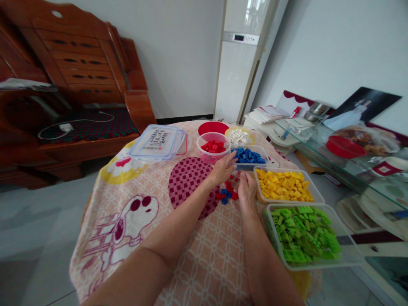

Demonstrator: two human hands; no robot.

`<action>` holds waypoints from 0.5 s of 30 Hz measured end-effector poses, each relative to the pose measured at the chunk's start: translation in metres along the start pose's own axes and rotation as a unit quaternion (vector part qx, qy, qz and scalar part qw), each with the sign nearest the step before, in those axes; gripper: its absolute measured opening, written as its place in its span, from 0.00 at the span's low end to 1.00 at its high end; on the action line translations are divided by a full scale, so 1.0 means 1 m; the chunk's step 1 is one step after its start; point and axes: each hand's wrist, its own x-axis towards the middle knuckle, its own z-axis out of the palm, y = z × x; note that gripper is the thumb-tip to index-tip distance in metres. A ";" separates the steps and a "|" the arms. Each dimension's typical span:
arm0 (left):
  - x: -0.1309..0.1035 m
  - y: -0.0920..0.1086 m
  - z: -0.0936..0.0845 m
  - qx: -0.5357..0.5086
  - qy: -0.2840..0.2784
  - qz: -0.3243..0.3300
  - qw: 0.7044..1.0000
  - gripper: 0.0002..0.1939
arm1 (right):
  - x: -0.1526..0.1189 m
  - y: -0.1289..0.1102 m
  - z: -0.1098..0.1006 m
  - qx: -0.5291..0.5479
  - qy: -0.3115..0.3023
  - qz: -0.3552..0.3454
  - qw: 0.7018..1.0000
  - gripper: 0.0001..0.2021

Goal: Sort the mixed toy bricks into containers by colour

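Observation:
My left hand (224,168) reaches over the near left edge of a clear tub of blue toy bricks (248,155), its fingers stretched out and slightly apart. I can make out nothing in it. Close by on the tablecloth, my right hand (247,187) is curled beside a small loose pile of red bricks (229,185) and blue bricks (225,200). Its fingertips point down and are mostly hidden, so whatever they grip does not show. Just beyond my left hand stands a round clear tub (205,155) holding red bricks (213,146).
Right of my right hand are a tub of yellow bricks (283,185) and a tub of green bricks (302,233). White bricks (239,136) lie at the back beside a red round lid (213,128). Stacked clear lids (156,142) lie back left. A glass shelf (344,161) stands at right.

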 end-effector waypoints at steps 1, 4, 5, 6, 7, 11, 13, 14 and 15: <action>0.000 0.000 0.000 -0.001 -0.001 0.006 1.000 0.31 | 0.000 0.000 0.000 0.003 -0.001 0.005 1.000 0.20; 0.000 0.004 -0.002 0.009 -0.001 0.016 1.000 0.30 | -0.001 0.001 0.000 0.000 -0.001 0.006 1.000 0.20; 0.000 0.008 -0.004 0.022 -0.004 0.015 1.000 0.29 | -0.001 0.001 0.000 -0.002 -0.001 0.003 1.000 0.20; 0.000 0.012 -0.006 0.041 -0.007 0.011 0.999 0.27 | -0.001 0.002 0.000 -0.003 -0.001 0.001 1.000 0.20; 0.000 0.017 -0.009 0.064 -0.012 0.004 0.998 0.25 | -0.001 0.002 0.000 -0.002 -0.002 0.000 1.000 0.20; 0.000 0.040 -0.024 0.166 -0.017 -0.019 0.986 0.14 | -0.002 0.001 0.000 0.010 -0.005 0.001 1.000 0.20; 0.000 0.050 -0.032 0.210 -0.027 -0.024 0.977 0.11 | -0.002 0.000 0.000 0.008 -0.005 0.004 1.000 0.20; 0.000 0.053 -0.035 0.231 -0.043 -0.027 0.972 0.09 | -0.002 0.000 0.000 0.006 -0.005 0.008 1.000 0.20; 0.000 0.056 -0.038 0.251 -0.069 -0.033 0.965 0.08 | -0.002 0.000 0.000 0.004 -0.006 0.011 1.000 0.20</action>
